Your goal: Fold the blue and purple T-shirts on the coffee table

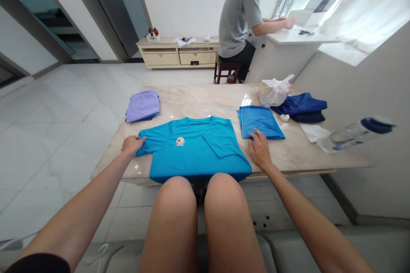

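Observation:
A bright blue T-shirt (pixel 192 153) lies spread on the low marble-topped table, its hem hanging over the front edge by my knees. One sleeve is folded inward across the chest on the right; the other sleeve extends left. My left hand (pixel 132 145) pinches the end of that left sleeve. To the right of the shirt, my right hand (pixel 260 148) rests with fingers apart, its fingertips at the near edge of a folded blue cloth (pixel 261 121). No cloth shows gripped in it.
Folded purple garments (pixel 143 106) are stacked at the table's (pixel 198 98) far left. At right are a white plastic bag (pixel 275 90), dark blue cloth (pixel 303 106) and a clear bottle (pixel 349 134). Beyond, a person (pixel 238 17) sits on a stool at a white desk (pixel 285 37).

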`<action>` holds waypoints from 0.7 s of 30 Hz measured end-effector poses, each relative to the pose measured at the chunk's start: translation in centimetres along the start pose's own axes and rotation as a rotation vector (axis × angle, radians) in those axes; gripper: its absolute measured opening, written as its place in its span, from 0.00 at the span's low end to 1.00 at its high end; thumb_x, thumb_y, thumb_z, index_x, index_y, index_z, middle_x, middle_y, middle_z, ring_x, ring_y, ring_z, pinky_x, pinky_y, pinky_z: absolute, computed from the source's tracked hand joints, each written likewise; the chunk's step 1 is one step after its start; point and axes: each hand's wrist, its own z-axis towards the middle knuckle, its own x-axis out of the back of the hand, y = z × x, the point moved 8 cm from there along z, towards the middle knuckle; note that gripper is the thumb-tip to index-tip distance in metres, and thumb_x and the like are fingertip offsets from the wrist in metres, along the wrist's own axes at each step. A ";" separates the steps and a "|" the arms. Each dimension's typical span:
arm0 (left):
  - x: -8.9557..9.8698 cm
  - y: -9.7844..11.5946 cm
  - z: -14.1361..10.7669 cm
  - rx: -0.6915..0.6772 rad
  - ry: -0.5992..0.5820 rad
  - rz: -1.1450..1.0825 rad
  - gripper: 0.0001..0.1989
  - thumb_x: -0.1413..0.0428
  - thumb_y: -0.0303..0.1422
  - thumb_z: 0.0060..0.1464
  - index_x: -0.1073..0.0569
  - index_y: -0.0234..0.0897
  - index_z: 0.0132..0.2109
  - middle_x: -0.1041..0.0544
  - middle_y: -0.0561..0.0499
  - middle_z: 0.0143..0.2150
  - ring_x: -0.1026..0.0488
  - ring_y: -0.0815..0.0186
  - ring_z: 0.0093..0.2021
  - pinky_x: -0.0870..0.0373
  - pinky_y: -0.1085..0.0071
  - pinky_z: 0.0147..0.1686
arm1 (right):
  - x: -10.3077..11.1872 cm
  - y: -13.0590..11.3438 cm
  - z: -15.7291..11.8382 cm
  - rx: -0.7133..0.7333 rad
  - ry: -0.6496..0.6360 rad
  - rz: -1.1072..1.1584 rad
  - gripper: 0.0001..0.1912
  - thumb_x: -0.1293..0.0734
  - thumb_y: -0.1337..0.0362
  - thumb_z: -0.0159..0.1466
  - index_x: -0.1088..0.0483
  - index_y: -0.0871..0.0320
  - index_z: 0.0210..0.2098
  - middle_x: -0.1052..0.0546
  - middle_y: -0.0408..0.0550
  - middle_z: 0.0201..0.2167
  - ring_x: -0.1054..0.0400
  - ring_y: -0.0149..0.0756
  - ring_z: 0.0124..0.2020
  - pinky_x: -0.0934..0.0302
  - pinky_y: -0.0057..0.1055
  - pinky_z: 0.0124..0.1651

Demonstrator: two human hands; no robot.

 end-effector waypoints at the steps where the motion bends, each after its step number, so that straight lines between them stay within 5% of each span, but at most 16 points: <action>1: 0.6 0.5 -0.2 0.016 -0.007 -0.006 0.21 0.45 0.47 0.62 0.19 0.37 0.49 0.13 0.31 0.47 0.16 0.38 0.54 0.19 0.48 0.50 | -0.2 -0.1 0.0 0.002 -0.008 -0.009 0.24 0.43 0.59 0.78 0.25 0.57 0.66 0.30 0.65 0.74 0.34 0.61 0.70 0.39 0.61 0.74; 3: 2.4 1.9 -1.1 0.080 0.018 -0.027 0.16 0.44 0.42 0.62 0.21 0.38 0.50 0.13 0.34 0.51 0.17 0.42 0.56 0.20 0.54 0.53 | -0.5 -0.3 0.1 0.014 -0.027 -0.023 0.24 0.43 0.61 0.78 0.24 0.58 0.65 0.29 0.65 0.73 0.33 0.60 0.69 0.38 0.59 0.72; 7: 5.5 9.6 -4.4 -0.150 0.106 -0.058 0.12 0.43 0.39 0.65 0.25 0.41 0.52 0.15 0.40 0.55 0.18 0.47 0.57 0.23 0.57 0.56 | -0.4 -0.7 0.2 0.031 -0.029 -0.013 0.22 0.42 0.62 0.78 0.23 0.60 0.63 0.28 0.66 0.72 0.32 0.59 0.68 0.37 0.57 0.71; 9: 5.6 13.8 -6.7 -0.324 0.072 -0.119 0.14 0.41 0.40 0.66 0.26 0.41 0.54 0.15 0.42 0.55 0.17 0.49 0.55 0.23 0.58 0.56 | -0.3 -0.7 0.1 0.031 -0.023 -0.004 0.22 0.42 0.62 0.77 0.23 0.60 0.63 0.27 0.66 0.71 0.32 0.60 0.67 0.37 0.57 0.71; 12: 3.6 18.1 -9.7 -0.509 -0.146 -0.345 0.28 0.40 0.49 0.68 0.30 0.41 0.67 0.17 0.42 0.59 0.16 0.55 0.47 0.19 0.61 0.48 | -0.3 -0.6 0.0 0.032 -0.017 0.001 0.22 0.40 0.63 0.76 0.23 0.59 0.63 0.27 0.65 0.71 0.32 0.60 0.68 0.37 0.58 0.71; 15: 1.4 18.7 -10.9 -0.557 -0.275 -0.497 0.31 0.49 0.52 0.73 0.33 0.39 0.72 0.19 0.38 0.65 0.15 0.56 0.49 0.16 0.59 0.48 | -0.3 -0.6 0.0 0.030 -0.013 -0.006 0.22 0.40 0.63 0.76 0.23 0.60 0.62 0.27 0.66 0.71 0.32 0.60 0.68 0.36 0.57 0.70; 17: 0.1 18.1 -11.2 -0.624 -0.249 -0.438 0.29 0.51 0.49 0.74 0.30 0.37 0.71 0.21 0.36 0.69 0.17 0.53 0.59 0.18 0.54 0.59 | -0.3 -0.6 0.1 0.029 -0.010 -0.015 0.21 0.40 0.63 0.77 0.23 0.60 0.62 0.27 0.66 0.71 0.32 0.59 0.67 0.35 0.56 0.70; 21: -3.2 17.6 -12.8 -0.871 -0.237 -0.184 0.30 0.55 0.45 0.77 0.31 0.36 0.76 0.29 0.38 0.78 0.33 0.51 0.79 0.38 0.47 0.80 | -0.1 -0.8 0.1 0.034 -0.008 -0.031 0.20 0.40 0.64 0.77 0.23 0.60 0.61 0.26 0.66 0.70 0.31 0.60 0.67 0.35 0.56 0.69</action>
